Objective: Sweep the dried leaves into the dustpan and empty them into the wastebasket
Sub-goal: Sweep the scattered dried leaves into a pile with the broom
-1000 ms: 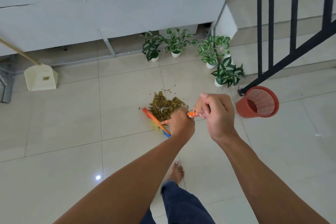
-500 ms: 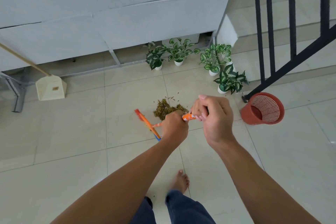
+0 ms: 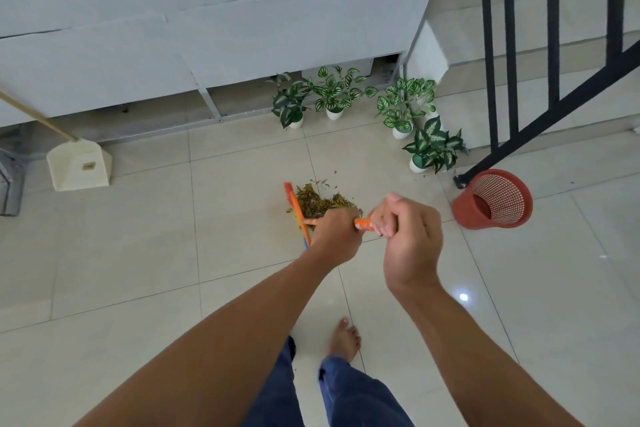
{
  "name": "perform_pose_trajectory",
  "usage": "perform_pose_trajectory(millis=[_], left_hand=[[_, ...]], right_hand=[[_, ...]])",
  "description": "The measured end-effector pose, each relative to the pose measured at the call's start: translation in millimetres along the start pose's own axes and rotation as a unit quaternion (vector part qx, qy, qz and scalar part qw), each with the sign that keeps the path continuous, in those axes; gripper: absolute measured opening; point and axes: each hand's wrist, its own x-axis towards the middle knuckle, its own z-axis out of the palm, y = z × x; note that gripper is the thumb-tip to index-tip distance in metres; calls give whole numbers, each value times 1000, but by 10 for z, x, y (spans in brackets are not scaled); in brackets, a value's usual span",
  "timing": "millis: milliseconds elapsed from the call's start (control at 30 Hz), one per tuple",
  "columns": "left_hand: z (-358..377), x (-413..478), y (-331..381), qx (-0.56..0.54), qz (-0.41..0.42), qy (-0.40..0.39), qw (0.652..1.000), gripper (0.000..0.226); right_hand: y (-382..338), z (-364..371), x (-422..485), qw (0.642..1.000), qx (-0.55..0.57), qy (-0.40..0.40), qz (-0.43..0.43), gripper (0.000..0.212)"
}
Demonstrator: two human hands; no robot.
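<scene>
Dried brown leaves (image 3: 320, 202) heaped against orange-headed broom (image 3: 296, 210); left hand (image 3: 337, 236) and right hand (image 3: 410, 239) both grip its orange handle.

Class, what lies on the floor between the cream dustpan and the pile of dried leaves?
Head view: bare tiles, then the orange broom head against the leaves.

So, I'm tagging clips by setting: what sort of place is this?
Probably a home's tiled hallway beside a staircase: glossy floor tiles, a black stair railing, and potted plants along the wall.
</scene>
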Motion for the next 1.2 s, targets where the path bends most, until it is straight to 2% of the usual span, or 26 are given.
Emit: perform_pose_trajectory(millis=[67,167,433,700,833,1033,1200], left_hand=[[-143,30,2,3,16,-3,1000,23],[-392,50,-141,39,31,1,999,29],[-759,274,-795,145,26,-53,988,16],[-621,476,-625,150,108,-148,972,40],[-771,522,-578,179,168,-146,958,42],[-966,638,-837,214,140,-134,957,37],[-903,750,-952,230,128,-177,948,41]], right_hand=[[-109,110,48,1000,15,7,-1,43],[-156,364,91,999,43,19,-2,42],[403,939,50,989,72,117,60,42],[338,900,16,981,46,185,21,53],[172,968,50,980,71,188,12,47],[337,1236,129,972,101,210,28,46],[539,1323,153,957,104,262,73,50]])
